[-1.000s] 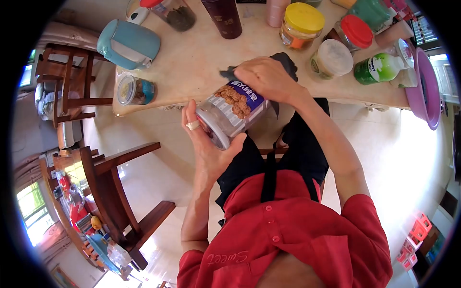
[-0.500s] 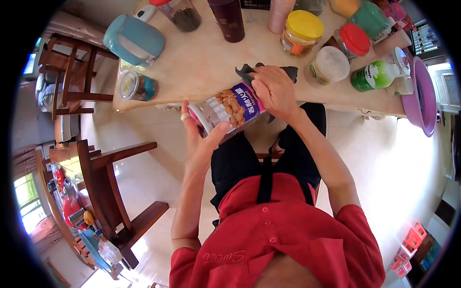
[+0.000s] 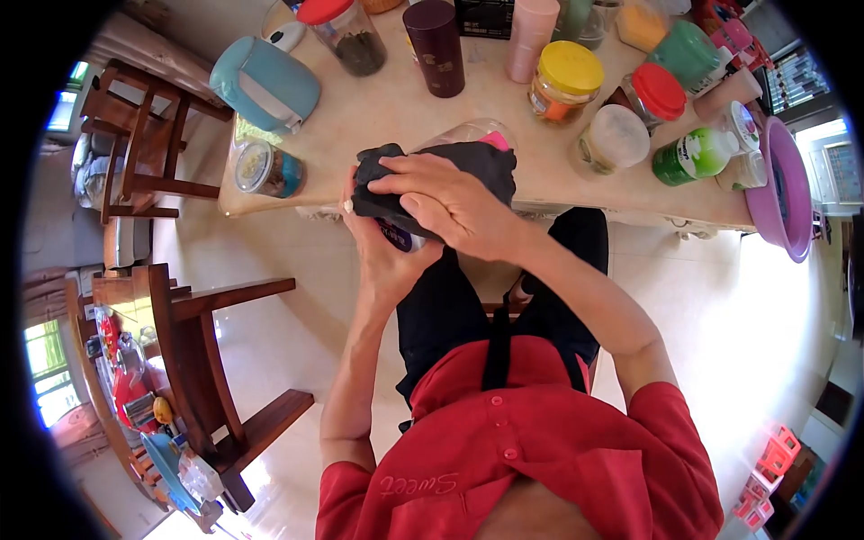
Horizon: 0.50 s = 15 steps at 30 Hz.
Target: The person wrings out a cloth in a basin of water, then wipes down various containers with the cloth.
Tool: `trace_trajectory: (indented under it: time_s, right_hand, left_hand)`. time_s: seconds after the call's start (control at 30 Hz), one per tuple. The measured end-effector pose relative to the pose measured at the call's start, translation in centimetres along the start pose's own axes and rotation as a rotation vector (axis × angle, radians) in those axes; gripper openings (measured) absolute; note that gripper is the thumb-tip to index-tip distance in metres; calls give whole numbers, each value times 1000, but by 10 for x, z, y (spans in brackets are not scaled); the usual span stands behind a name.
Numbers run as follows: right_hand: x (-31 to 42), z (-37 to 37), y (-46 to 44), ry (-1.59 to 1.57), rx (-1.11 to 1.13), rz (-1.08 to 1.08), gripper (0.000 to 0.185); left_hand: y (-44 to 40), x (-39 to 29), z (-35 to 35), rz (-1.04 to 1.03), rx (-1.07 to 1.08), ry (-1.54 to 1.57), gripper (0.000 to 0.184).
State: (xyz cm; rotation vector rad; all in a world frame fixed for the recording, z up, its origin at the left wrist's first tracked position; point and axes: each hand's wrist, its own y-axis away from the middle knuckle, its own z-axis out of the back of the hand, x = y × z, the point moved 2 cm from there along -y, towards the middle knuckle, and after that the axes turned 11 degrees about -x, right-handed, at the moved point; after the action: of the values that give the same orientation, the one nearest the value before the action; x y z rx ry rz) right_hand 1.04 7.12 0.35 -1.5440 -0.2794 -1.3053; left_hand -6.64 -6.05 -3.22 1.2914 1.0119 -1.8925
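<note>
A clear plastic jar (image 3: 397, 236) with a purple label is held over the table's near edge, mostly hidden by a dark grey cloth (image 3: 483, 171). My left hand (image 3: 385, 263) is wrapped round the jar's left end, thumb on the near side. Fingers of my right hand (image 3: 461, 205) press the cloth onto the jar's upper side, near its left end. Part of the jar's clear body and a pink patch show beyond the cloth.
On the table (image 3: 360, 117) stand a blue pitcher (image 3: 265, 85), a small clear-lidded tub (image 3: 268, 169), a dark tumbler (image 3: 434, 49), a yellow-lidded jar (image 3: 565, 81), a white-lidded jar (image 3: 612, 142) and a green bottle (image 3: 693, 157). A purple basin (image 3: 781, 193) is at the right edge; a wooden chair (image 3: 202, 360) stands left.
My right hand has moved left with the cloth, from the jar's right end towards its left end. The cloth now covers the label, and the jar has turned in my left hand.
</note>
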Motion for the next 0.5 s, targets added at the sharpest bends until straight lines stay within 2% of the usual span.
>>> trace_trajectory:
  time_s: [0.07, 0.1, 0.23, 0.33, 0.4, 0.43, 0.5]
  right_hand:
    - [-19, 6, -9, 257, 179, 167, 34]
    - [-25, 10, -14, 375, 207, 178, 34]
    - [-74, 31, -22, 495, 204, 63, 32]
    - [-88, 41, -19, 498, 124, -5, 30]
    - [-82, 42, -8, 557, -87, 52, 30]
    - [-77, 37, -2, 558, -82, 52, 30]
    - [-61, 19, 12, 627, -234, 131, 28]
  left_hand:
    - [6, 3, 3, -9, 12, -46, 111]
    - [10, -8, 2, 7, -5, -125, 111]
    - [17, 0, 9, -86, 3, -261, 113]
    - [17, 2, 11, -136, 7, -275, 114]
    - [17, 4, 11, -142, 12, -263, 113]
    - [18, 6, 10, -126, 16, -246, 113]
    - [19, 7, 9, -108, 22, -229, 112]
